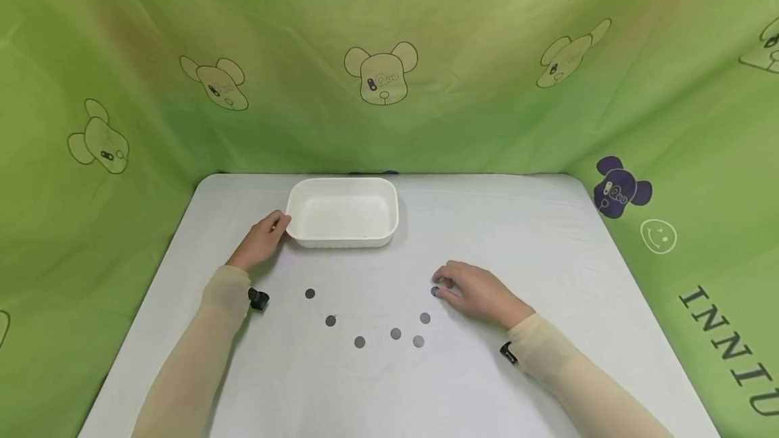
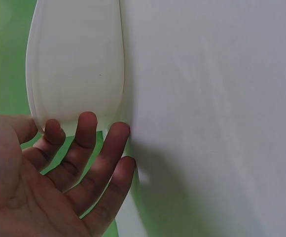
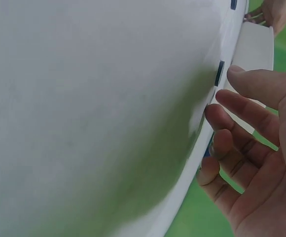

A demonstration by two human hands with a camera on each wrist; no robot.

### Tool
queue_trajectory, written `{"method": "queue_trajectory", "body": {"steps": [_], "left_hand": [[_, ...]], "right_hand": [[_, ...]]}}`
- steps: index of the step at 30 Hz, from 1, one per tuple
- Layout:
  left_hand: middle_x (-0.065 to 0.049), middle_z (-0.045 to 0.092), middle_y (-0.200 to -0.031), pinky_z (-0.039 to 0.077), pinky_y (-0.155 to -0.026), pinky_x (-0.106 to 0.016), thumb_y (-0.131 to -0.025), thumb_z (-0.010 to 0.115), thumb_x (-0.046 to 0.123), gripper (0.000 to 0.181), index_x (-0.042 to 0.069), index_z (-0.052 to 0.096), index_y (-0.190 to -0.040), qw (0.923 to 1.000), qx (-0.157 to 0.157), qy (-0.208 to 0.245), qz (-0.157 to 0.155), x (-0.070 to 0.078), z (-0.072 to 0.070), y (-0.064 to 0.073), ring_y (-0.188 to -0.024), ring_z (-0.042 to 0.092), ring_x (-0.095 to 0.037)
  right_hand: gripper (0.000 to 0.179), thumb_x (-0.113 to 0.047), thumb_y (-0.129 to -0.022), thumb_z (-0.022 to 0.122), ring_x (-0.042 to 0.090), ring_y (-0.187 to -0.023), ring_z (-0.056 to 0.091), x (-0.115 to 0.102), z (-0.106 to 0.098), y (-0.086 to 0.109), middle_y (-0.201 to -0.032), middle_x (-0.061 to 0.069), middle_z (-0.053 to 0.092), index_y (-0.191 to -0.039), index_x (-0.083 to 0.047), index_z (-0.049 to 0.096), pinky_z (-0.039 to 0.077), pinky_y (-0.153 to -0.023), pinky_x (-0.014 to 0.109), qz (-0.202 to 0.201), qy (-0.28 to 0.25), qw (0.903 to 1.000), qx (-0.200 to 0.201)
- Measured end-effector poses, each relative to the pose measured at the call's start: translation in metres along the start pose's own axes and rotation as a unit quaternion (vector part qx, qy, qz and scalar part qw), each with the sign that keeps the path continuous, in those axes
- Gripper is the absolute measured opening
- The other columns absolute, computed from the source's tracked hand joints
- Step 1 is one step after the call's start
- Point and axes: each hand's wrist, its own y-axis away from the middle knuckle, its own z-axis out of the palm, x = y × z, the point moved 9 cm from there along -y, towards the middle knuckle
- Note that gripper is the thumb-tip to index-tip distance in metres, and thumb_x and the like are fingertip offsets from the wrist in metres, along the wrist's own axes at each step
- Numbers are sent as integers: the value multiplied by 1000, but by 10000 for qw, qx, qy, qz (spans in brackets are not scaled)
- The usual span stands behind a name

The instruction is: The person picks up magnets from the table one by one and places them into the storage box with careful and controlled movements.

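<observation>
At the back of the white table stands a rectangular white plastic bin [image 1: 365, 243], nothing visible inside. My left hand [image 1: 263, 240] is at its left end; in the left wrist view the thumb and index finger pinch the rim while the other fingertips rest near the end wall. Right of the middle, my right hand [image 1: 483, 293] is low over the table, thumb and fingers loosely bent and apart. Close by its thumb tip lies a small dark round disc [image 1: 435, 291], also seen edge-on as a dark disc [image 3: 219, 74] in the right wrist view.
Several more flat dark discs lie spread before me, among them a left one [image 1: 310, 293], a front one [image 1: 360, 342] and one nearer the right hand [image 1: 425, 318]. Green printed cloth [image 1: 292, 134] walls the table [image 1: 511, 222] at the back and sides.
</observation>
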Motion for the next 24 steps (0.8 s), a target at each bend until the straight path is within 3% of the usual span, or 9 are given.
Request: {"method": "queue_trajectory", "body": {"steps": [24], "left_hand": [[-15, 65, -112, 40, -99, -50, -118, 34, 46, 44, 8, 54, -112, 10000, -42, 32, -79, -2, 2, 0, -110, 55, -34]], "right_hand": [[15, -16, -96, 82, 5, -82, 58, -7, 1, 4, -92, -12, 61, -109, -17, 76, 54, -74, 32, -392, 329, 9986, 137]]}}
